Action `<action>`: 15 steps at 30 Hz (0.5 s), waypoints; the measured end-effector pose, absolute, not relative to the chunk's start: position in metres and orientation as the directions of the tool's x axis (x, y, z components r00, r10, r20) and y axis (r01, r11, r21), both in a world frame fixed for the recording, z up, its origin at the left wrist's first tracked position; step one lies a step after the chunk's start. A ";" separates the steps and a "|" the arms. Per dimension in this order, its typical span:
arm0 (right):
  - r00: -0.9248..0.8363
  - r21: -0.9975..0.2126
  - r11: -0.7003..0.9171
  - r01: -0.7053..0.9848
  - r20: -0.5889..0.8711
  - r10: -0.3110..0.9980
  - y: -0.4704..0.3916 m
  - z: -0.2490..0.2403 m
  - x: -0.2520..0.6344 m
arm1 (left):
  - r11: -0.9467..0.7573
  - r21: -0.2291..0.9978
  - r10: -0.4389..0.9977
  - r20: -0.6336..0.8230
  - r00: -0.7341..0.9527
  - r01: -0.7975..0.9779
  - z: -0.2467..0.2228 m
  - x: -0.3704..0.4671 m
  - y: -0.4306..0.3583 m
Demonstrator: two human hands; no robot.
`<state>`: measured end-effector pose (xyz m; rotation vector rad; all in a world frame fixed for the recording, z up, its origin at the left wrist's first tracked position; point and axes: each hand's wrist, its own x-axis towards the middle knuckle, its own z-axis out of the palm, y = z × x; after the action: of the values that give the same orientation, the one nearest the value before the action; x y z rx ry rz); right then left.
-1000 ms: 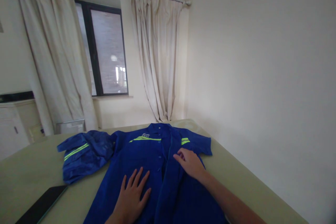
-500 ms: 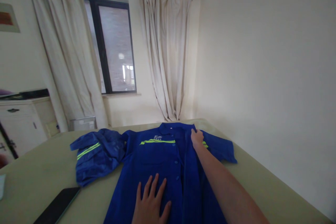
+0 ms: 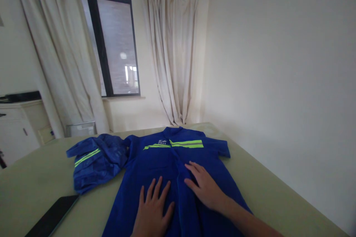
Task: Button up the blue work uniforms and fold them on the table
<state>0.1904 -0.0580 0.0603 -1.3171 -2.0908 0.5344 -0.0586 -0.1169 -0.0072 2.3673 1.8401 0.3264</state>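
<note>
A blue short-sleeved work shirt (image 3: 155, 163) with yellow-green reflective stripes lies spread on the table, collar toward the window. Its two front panels now meet near the middle, and white lettering shows on the chest. My left hand (image 3: 154, 207) rests flat on the left panel, fingers spread. On the right panel lies my right hand (image 3: 204, 185), fingers stretched out near the front edge, gripping nothing. The shirt's lower part runs out of view at the bottom.
A second blue garment (image 3: 97, 163), crumpled with a reflective stripe, touches the shirt's left sleeve. A dark phone-like slab (image 3: 52, 214) lies at the front left of the green-covered table (image 3: 267, 185). Beyond stand curtains (image 3: 172, 44), a window (image 3: 118, 44) and a white cabinet (image 3: 19, 129).
My right hand has let go of the shirt's right front panel near the collar and come down toward me. That panel now lies laid over, its chest stripe showing. My left hand stays put.
</note>
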 end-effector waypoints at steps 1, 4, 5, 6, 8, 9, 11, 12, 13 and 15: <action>-0.346 -0.579 0.421 0.699 0.241 0.907 -0.077 0.052 0.193 | -0.245 0.221 0.968 0.103 0.228 0.944 -0.005 -0.058 -0.115; -0.382 -0.540 0.377 0.752 0.108 0.918 -0.103 0.033 0.201 | -0.239 0.187 0.967 0.136 0.216 0.953 0.003 -0.058 -0.102; -0.392 -0.530 0.379 0.758 0.093 0.915 -0.101 0.028 0.203 | -0.237 0.175 0.966 0.142 0.214 0.956 0.006 -0.058 -0.096; -0.403 -0.515 0.391 0.763 0.095 0.910 -0.094 0.025 0.205 | -0.232 0.164 0.967 0.142 0.210 0.959 0.010 -0.058 -0.090; -0.430 -0.464 0.437 0.771 0.128 0.894 -0.074 0.023 0.209 | -0.218 0.145 0.970 0.137 0.199 0.965 0.019 -0.054 -0.081; -0.441 -0.436 0.455 0.777 0.139 0.887 -0.062 0.024 0.210 | -0.199 0.131 0.974 0.138 0.181 0.971 0.023 -0.050 -0.079; -0.417 -0.382 0.450 0.807 0.170 0.893 -0.040 0.027 0.210 | -0.134 0.076 0.980 0.160 0.121 0.988 0.028 -0.038 -0.081; -0.387 -0.356 0.435 0.827 0.200 0.900 -0.031 0.030 0.208 | -0.115 0.044 0.979 0.176 0.106 0.992 0.029 -0.030 -0.086; -0.355 -0.335 0.418 0.844 0.234 0.905 -0.025 0.032 0.206 | -0.116 0.023 0.976 0.189 0.109 0.993 0.029 -0.022 -0.092; -0.299 -0.314 0.391 0.865 0.304 0.904 -0.018 0.034 0.200 | -0.193 0.039 0.963 0.201 0.181 0.980 0.023 -0.008 -0.107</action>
<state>0.1996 -0.0181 0.0344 -1.5209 -2.2257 0.1239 -0.0080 -0.1065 0.0230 2.4880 2.0548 0.2932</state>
